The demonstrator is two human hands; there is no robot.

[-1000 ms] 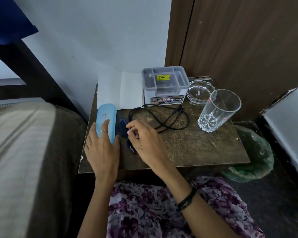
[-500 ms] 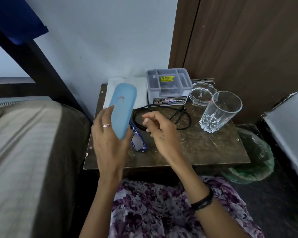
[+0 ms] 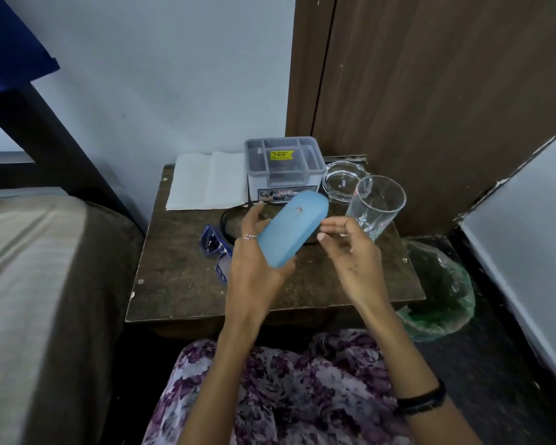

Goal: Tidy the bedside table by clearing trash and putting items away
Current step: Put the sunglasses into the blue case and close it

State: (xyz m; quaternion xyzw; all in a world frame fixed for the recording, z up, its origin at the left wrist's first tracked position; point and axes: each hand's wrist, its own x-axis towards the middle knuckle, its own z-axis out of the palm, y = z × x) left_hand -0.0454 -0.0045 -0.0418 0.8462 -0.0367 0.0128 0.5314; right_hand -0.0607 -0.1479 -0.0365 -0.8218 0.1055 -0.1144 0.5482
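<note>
My left hand [image 3: 254, 271] grips a closed light-blue glasses case [image 3: 292, 229] by its lower end, tilted up over the middle of the brown bedside table [image 3: 180, 284]. My right hand [image 3: 350, 252] hovers just right of the case with its fingers apart, holding nothing. Blue-framed glasses [image 3: 217, 248] lie on the table to the left of my left hand. A black cable [image 3: 227, 220] loops behind the case, partly hidden by it.
At the table's back lie a white paper napkin [image 3: 206, 181], a grey compartment box [image 3: 283, 165] and a glass ashtray [image 3: 341, 184]. A tall clear glass [image 3: 376, 207] stands at the right. A green bag-lined bin [image 3: 443, 290] sits on the floor right; a bed is left.
My left hand lifted the blue case off the table's left side and swung it right, over the middle. My right hand let go of the glasses and rose beside the case.
</note>
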